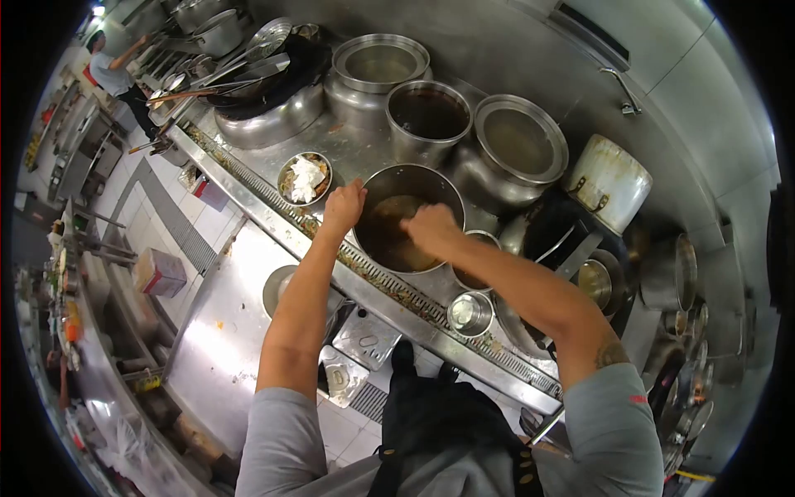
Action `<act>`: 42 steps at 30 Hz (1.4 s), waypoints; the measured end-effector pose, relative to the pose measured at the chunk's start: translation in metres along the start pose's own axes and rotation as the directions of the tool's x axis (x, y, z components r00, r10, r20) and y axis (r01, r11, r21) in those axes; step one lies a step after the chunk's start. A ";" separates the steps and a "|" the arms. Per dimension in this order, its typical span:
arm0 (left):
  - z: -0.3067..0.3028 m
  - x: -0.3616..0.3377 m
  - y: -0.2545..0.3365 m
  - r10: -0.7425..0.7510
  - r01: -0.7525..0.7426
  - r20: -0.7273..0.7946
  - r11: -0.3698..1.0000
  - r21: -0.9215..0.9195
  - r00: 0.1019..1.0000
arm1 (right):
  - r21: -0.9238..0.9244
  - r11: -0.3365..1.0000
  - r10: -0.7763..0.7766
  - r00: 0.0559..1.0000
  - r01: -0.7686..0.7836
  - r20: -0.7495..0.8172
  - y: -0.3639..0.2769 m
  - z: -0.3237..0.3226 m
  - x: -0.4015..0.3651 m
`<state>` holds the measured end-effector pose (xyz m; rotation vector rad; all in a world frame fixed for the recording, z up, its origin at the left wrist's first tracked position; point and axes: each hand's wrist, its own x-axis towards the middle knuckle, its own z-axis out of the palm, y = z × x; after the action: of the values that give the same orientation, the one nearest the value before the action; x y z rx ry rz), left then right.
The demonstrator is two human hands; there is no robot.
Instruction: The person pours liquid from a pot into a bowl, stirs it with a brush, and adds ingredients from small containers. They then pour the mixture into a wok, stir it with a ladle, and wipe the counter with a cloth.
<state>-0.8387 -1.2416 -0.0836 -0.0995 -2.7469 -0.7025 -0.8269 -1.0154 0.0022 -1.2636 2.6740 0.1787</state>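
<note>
A steel pot with brown liquid stands on the steel cooking range in front of me. My left hand grips its near left rim. My right hand is closed over the pot's mouth, above the liquid; whether it holds anything I cannot tell. A small bowl with white and brown food sits just left of the pot.
Behind stand three large pots, and a wok with ladles at the left. Small steel bowls and a dark wok lie to the right. Another person works far left. Tiled floor lies below.
</note>
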 end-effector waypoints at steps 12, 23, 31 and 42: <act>-0.027 0.011 0.030 0.089 -0.090 -0.024 0.995 -0.030 0.996 | -0.055 0.998 -0.006 0.998 0.002 -0.067 0.016 -0.006 -0.006; -0.024 0.022 0.044 -0.004 0.007 -0.072 1.000 0.028 0.997 | 0.178 0.984 -0.020 1.000 0.024 -0.022 0.003 0.010 -0.036; -0.020 0.020 0.052 0.019 -0.021 -0.132 1.000 -0.014 0.991 | 0.081 0.993 0.088 0.995 -0.083 -0.054 0.004 0.016 -0.029; -0.021 -0.009 0.043 -0.045 0.043 -0.072 0.999 -0.030 0.996 | 0.126 0.988 0.090 0.996 -0.088 -0.005 0.033 0.023 -0.017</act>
<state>-0.8180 -1.2139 -0.0490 -0.0194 -2.6781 -0.7420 -0.8395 -0.9779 -0.0159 -1.1124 2.7048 0.0142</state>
